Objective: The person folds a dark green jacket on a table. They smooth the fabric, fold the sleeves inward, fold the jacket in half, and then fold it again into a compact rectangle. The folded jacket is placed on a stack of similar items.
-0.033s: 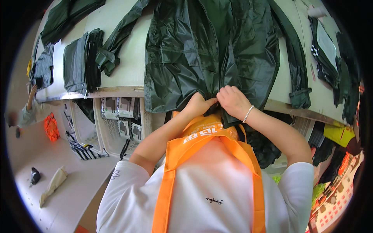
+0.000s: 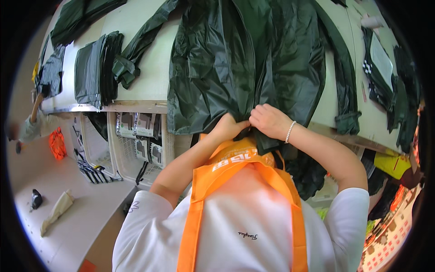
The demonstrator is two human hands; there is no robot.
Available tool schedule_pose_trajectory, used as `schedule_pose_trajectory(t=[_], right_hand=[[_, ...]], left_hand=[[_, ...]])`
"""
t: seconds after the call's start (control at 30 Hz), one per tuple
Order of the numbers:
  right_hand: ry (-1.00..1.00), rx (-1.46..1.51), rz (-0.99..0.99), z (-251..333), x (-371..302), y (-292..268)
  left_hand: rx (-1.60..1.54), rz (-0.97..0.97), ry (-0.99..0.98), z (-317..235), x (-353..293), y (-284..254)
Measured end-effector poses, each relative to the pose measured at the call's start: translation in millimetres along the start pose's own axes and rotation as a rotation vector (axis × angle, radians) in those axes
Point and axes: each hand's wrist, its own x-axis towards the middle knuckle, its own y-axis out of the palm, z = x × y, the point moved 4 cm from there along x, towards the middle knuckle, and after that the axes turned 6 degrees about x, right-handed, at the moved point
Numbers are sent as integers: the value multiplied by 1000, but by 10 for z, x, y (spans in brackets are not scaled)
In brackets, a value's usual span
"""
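While the left hand (image 2: 228, 128) and right hand (image 2: 273, 121) grip the green jacket (image 2: 210, 68), a folded stack (image 2: 89, 70) lies beside one cuff (image 2: 126, 71).

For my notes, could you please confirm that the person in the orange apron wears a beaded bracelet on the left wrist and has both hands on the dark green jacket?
Not quite: the head view shows the beaded bracelet on the right wrist, not the left. The orange apron is correct, as are the left hand and right hand on the dark green jacket.
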Motion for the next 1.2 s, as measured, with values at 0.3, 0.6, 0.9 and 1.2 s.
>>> schedule_pose_trajectory(t=[0.3, 0.6, 0.9, 1.2], right_hand=[[-222, 237, 395, -301, 193, -204], [-42, 554, -22, -231, 30, -280], [141, 702, -28, -270, -97, -412], [185, 632, -60, -616, -3, -467]], left_hand=[[-72, -117, -154, -304, -300, 295], [-515, -289, -267, -212, -404, 363], [-329, -129, -248, -336, -330, 262], [-207, 40, -284, -485, -344, 328]])
